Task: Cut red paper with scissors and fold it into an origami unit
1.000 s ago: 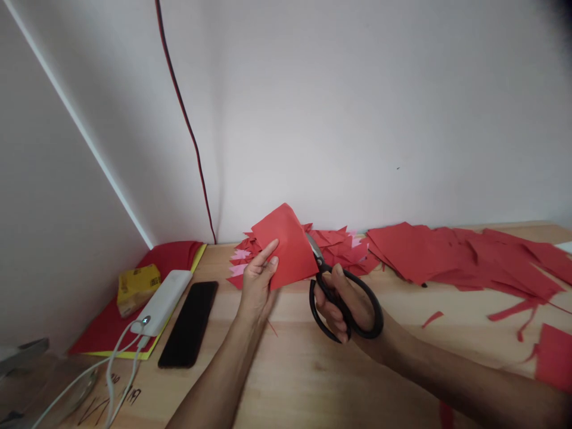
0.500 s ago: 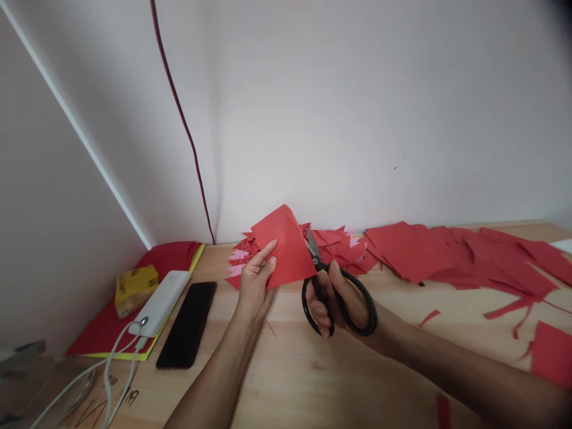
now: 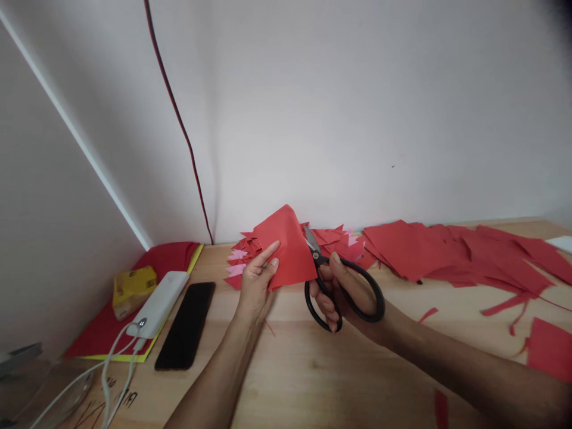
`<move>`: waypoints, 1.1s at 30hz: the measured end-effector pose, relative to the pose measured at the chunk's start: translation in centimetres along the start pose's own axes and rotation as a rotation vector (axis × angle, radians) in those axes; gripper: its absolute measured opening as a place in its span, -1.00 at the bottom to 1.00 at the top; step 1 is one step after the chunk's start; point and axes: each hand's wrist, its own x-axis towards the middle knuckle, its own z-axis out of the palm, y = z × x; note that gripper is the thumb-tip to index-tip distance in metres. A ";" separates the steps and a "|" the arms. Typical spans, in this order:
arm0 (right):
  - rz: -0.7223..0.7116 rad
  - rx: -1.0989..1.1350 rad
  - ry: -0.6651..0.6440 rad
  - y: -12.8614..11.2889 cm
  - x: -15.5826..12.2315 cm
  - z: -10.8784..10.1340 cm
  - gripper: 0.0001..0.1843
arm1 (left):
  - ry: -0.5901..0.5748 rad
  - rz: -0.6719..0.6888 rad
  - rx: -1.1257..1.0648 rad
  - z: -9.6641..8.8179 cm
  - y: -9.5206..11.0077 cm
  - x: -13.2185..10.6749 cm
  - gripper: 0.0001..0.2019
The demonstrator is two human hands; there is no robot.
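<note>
Pinched between the thumb and fingers of my left hand [image 3: 258, 277] is a sheet of red paper [image 3: 292, 247], held up and tilted above the table. My right hand [image 3: 339, 292] has its fingers through the black loops of a pair of scissors [image 3: 316, 253]. The blades stand partly apart at the paper's right edge; whether they touch it I cannot tell. Behind the paper lies a heap of red and pink cut paper pieces [image 3: 330, 241] with pointed ends, partly hidden by the sheet.
Along the wall at right spreads a pile of red paper [image 3: 447, 253], with scraps [image 3: 429, 314] before it. At left are a black phone [image 3: 185, 326], a white power bank [image 3: 158, 304] with cables, a yellow packet [image 3: 134, 289] and red sheets [image 3: 93, 333]. A cord [image 3: 179, 119] hangs down the wall.
The scissors have shifted slightly right and turned a little, with their handles farther to the right. The red sheet stays in my left hand, moved very slightly right.
</note>
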 end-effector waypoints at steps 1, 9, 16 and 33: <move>-0.003 -0.003 0.007 0.1 0.0 0.0 -0.29 | 0.004 0.002 -0.004 0.0 0.0 0.0 -0.56; -0.023 -0.031 0.076 0.4 0.1 0.3 -0.30 | -0.002 -0.019 -0.003 0.1 -0.1 -0.2 -0.49; -0.065 -0.052 0.111 1.4 0.1 -0.2 -0.30 | 0.014 -0.031 -0.001 0.1 -0.6 -0.2 -0.45; 0.011 -0.032 -0.005 1.5 0.6 -0.7 -0.25 | -0.003 -0.025 0.020 0.0 -0.7 -0.1 -0.52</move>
